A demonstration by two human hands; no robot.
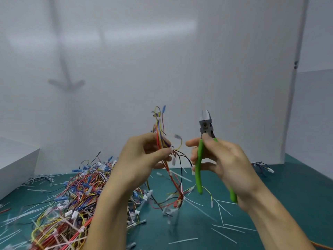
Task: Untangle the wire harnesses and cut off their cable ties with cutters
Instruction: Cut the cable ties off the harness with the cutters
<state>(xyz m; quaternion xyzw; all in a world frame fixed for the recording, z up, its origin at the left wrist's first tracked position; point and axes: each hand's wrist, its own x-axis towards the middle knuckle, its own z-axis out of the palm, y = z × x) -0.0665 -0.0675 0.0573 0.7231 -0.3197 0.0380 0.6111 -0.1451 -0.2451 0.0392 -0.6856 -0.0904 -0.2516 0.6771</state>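
Two bare forearms reach over a teal tabletop (pixel 281 195). The left grip (pixel 142 159), a bare hand, pinches a harness (pixel 159 130) of red, yellow, blue and black wires. The harness is held upright and its lower end trails down to the tabletop. Just beside it, the right grip (pixel 221 159) curls round green-handled cutters (pixel 206 124), steel jaws pointing up. A big tangled pile (pixel 72 195) of coloured wires with white connectors lies at lower left. White cut ties (pixel 222 212) are scattered about. A few wires (pixel 261 166) lie at far right. A white box (pixel 16 159) stands at left, and a white wall (pixel 162 51) stands behind.
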